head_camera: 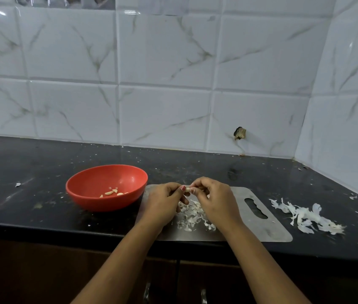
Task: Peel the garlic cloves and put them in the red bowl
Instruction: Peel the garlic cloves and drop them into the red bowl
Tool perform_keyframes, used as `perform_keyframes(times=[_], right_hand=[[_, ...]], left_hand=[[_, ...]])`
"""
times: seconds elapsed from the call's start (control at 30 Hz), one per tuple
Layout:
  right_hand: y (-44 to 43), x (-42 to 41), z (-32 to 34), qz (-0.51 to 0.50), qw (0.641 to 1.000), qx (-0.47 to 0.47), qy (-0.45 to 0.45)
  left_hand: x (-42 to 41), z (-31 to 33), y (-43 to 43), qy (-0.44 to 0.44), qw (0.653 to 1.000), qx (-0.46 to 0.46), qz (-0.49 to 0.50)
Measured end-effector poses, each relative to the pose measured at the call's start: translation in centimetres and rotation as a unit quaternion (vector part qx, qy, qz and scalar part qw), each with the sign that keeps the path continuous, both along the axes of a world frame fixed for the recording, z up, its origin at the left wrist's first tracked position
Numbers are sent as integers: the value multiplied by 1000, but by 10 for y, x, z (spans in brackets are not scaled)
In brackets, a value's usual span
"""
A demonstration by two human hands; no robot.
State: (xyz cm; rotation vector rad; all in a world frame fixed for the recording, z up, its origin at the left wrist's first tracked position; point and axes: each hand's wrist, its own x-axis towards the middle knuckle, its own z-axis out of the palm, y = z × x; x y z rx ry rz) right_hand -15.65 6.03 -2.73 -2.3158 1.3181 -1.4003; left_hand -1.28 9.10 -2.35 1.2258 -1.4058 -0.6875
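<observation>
Starting at the counter's front edge, a steel cutting board lies flat with its near edge close to that edge and its handle slot towards the right. A heap of papery skins sits on the board's near-middle, between the two wrists. Just above it, over the far-left part of the board, the left hand and right hand meet. Both have their fingers curled in narrow, and the fingertips of each pinch one end of a single garlic clove held in the air.

The clove looks tiny and very light, firm enough to take a pinch. Its dry skin is brittle and likely to tear off in flakes. Bare flesh would probably be a little tacky, so a hold at the two ends, picking from a tip, seems best.

To the right of the board, a second pile of skins lies on the counter. Farther back on the left, just beside the board's far-left corner, stands the red bowl with a few peeled cloves on its bottom. Behind it rises the tiled wall.
</observation>
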Motion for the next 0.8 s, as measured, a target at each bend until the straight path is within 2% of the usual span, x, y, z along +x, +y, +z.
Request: perform_keyframes(times=[0.13, 0.37, 0.67, 0.8], right_hand=[[4, 1, 1, -29, 998, -16, 47], [5, 1, 1, -40, 997, -12, 70], [2, 0, 0, -17, 999, 34, 21], [5, 0, 3, -39, 998, 40, 31]], left_hand=[[-1, 0, -1, 10, 1000, 6, -8], [0, 0, 0, 45, 998, 15, -37], [2, 0, 0, 52, 998, 22, -7], [2, 0, 0, 46, 999, 24, 5]])
